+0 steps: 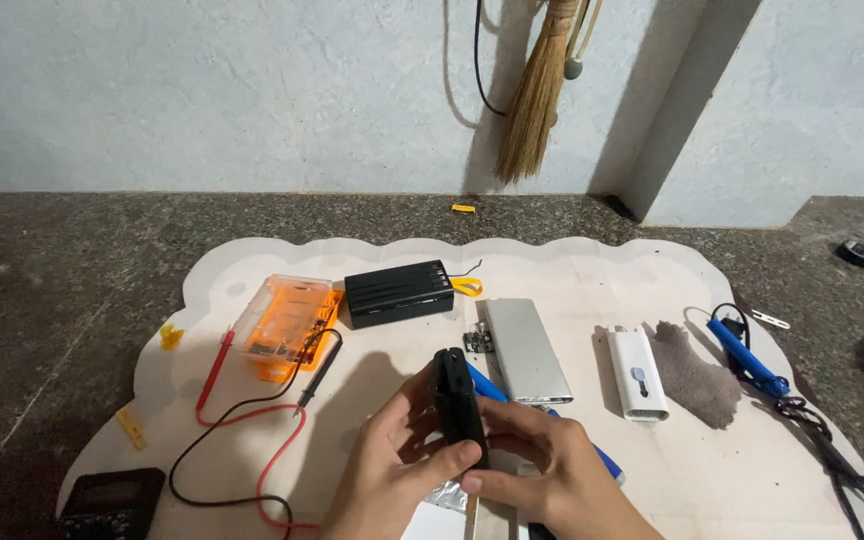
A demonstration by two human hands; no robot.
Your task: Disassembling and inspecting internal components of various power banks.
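Head view, looking down at a pale scalloped board (652,470) lying on a dark speckled counter (52,280). I see both hands meeting at the near centre of the board around a black slab-shaped case (458,400) held on edge, its narrow face turned up toward me. The left hand (392,455) wraps the case from the left, its grip closed on it with the thumb pressed along the lower edge; the right hand (542,470) closes on it from the right, fingers laid across the near end. Under the hands lie a crumpled piece of foil (446,496) and a blue-handled tool (487,385), which runs out just beside the case.

Farther out on the board, left to right: an orange transparent box (282,320) with one red and one black probe lead (252,440) trailing toward a black meter (112,500) at the near left edge; a black ribbed box (397,292) with a yellow tab (467,287) at its right end; a silver flat shell (525,350) with a small circuit board (473,342) touching its far left corner; a white rectangular device (638,373); a grey-brown cloth (692,372); and a blue soldering iron (747,358) with its cord. A straw broom (532,100) hangs against the pale wall at the far side.
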